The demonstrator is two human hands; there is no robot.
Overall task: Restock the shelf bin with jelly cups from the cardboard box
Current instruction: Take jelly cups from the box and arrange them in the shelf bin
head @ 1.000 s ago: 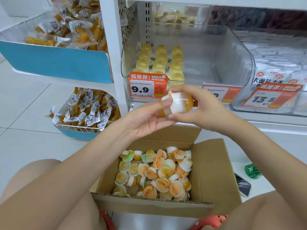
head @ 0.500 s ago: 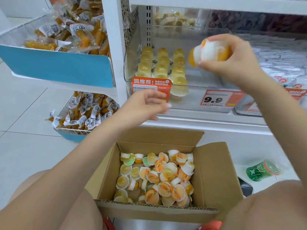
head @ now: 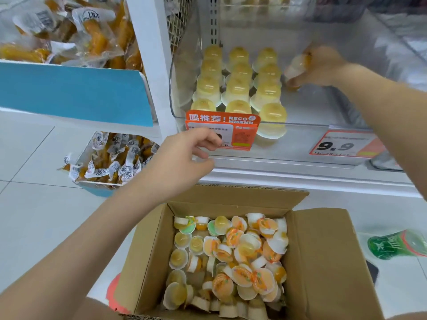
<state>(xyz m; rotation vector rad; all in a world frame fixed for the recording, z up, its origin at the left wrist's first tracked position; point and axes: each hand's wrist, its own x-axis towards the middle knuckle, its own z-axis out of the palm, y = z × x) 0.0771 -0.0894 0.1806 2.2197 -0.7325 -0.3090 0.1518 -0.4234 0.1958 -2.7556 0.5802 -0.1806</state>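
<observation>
We are partway through: three rows of jelly cups [head: 238,86] already stand at the left of the clear shelf bin [head: 323,125], and its right side is bare. Our right hand [head: 323,65] grips one more cup [head: 297,66] inside the bin, just beside those rows. Our left hand [head: 182,162] hangs loosely curled, holding nothing, above the cardboard box [head: 328,262], where many cups remain.
</observation>
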